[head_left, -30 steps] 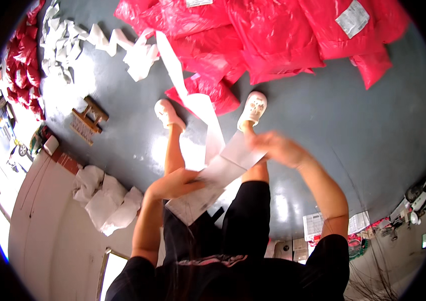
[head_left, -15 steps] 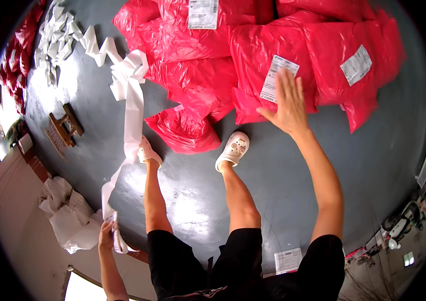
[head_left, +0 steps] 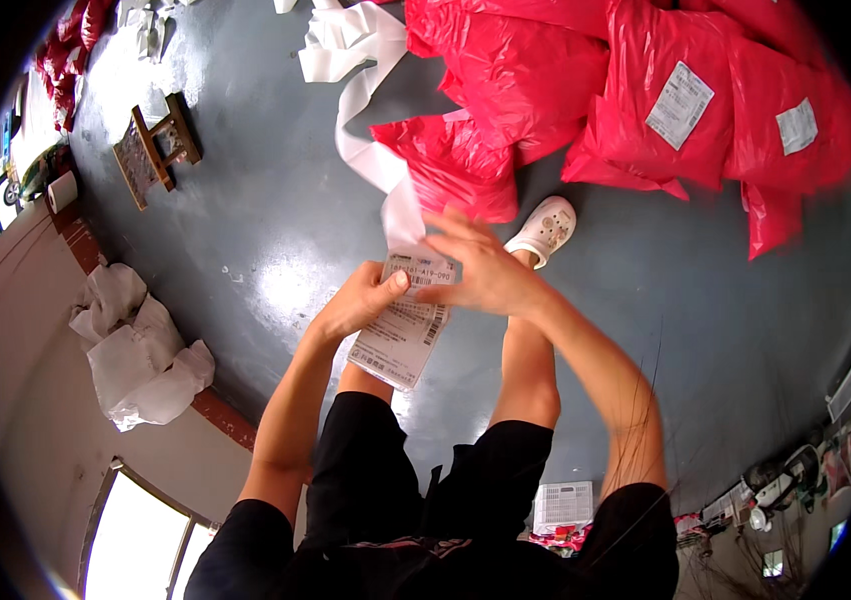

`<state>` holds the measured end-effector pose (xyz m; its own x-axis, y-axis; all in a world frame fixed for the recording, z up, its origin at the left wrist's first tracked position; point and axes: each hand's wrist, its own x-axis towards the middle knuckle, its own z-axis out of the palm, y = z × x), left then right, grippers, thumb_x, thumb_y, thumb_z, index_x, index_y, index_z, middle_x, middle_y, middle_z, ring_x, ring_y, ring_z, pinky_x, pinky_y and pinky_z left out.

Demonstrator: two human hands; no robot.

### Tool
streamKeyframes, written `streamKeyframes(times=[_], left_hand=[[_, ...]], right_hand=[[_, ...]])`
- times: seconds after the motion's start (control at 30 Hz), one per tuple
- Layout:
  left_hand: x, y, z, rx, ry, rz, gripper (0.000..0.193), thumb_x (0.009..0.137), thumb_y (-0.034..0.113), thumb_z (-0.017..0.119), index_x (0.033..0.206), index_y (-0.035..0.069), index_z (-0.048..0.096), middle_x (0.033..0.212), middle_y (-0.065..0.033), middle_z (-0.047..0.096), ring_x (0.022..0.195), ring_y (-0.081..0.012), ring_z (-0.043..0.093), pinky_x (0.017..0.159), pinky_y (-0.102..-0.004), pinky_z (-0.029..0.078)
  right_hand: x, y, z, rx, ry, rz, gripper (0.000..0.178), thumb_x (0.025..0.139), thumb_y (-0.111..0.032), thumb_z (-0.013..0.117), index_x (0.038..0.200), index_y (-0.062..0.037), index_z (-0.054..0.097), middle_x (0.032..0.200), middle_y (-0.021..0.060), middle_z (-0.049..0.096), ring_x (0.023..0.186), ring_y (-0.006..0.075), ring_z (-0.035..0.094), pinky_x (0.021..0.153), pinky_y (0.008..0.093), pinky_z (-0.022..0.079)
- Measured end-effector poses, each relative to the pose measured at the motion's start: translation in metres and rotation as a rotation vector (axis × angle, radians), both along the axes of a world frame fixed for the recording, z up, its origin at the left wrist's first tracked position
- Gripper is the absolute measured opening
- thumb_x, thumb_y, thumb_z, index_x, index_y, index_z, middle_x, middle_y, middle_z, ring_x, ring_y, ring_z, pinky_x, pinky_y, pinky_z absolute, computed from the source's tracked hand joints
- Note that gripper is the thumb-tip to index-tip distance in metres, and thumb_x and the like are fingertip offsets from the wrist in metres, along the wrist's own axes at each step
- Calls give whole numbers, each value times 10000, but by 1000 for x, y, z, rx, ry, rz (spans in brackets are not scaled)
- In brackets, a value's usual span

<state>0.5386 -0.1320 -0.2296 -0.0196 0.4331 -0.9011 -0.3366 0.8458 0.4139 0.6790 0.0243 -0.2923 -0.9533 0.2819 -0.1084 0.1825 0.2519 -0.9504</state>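
Observation:
My left hand (head_left: pixel 360 300) grips a stack of printed shipping labels (head_left: pixel 397 345), thumb on top, held above my legs. A white backing strip (head_left: pixel 370 160) runs from the labels' upper end to a crumpled white heap of strip (head_left: pixel 345 45) on the floor. My right hand (head_left: pixel 490 270) is over the labels' right edge, fingers apart and partly blurred; whether its fingertips touch the labels I cannot tell. Ahead lie several red plastic parcels (head_left: pixel 535 90). One bears a white label (head_left: pixel 680 105), and a parcel at the far right has another label (head_left: pixel 796 126).
A small wooden stool (head_left: pixel 160 145) is on the grey floor (head_left: pixel 245 200) to the left. White plastic bags (head_left: pixel 140 350) lie by the left wall. Behind me sits a white basket (head_left: pixel 562 505). My shoe (head_left: pixel 545 230) is near a small red parcel (head_left: pixel 450 165).
My right hand has left the labelled red parcel and come back to the labels. My left hand has brought the labels from the lower left to the middle. The view has shifted.

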Motion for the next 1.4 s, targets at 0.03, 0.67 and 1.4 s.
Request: streamKeyframes(times=[0.03,0.67,1.4], left_hand=[[-2,-12,6,107,-7,16,677,711,482,697,1082,-67,559,980,-147,621,917,-202,582,835,-313,438],[3,-174,34,44,118,-18,295,740,52,688,1018,15,596,895,-64,649,825,-129,608,740,-274,494],[-53,-415,-47,-349,144,362,321,757,-17,654,1060,-8,550,919,-78,630,792,-149,607,722,-293,511]], right_hand=[[-2,-23,7,-178,-58,-40,341,738,-226,698,986,-7,619,1031,125,595,976,219,547,815,342,435],[-10,-201,46,-367,-203,122,398,828,-188,597,1189,-44,509,836,170,633,765,291,634,686,352,502],[40,-111,-102,1034,387,-316,229,878,-90,501,1065,28,557,1118,167,566,1050,309,550,912,415,399]])
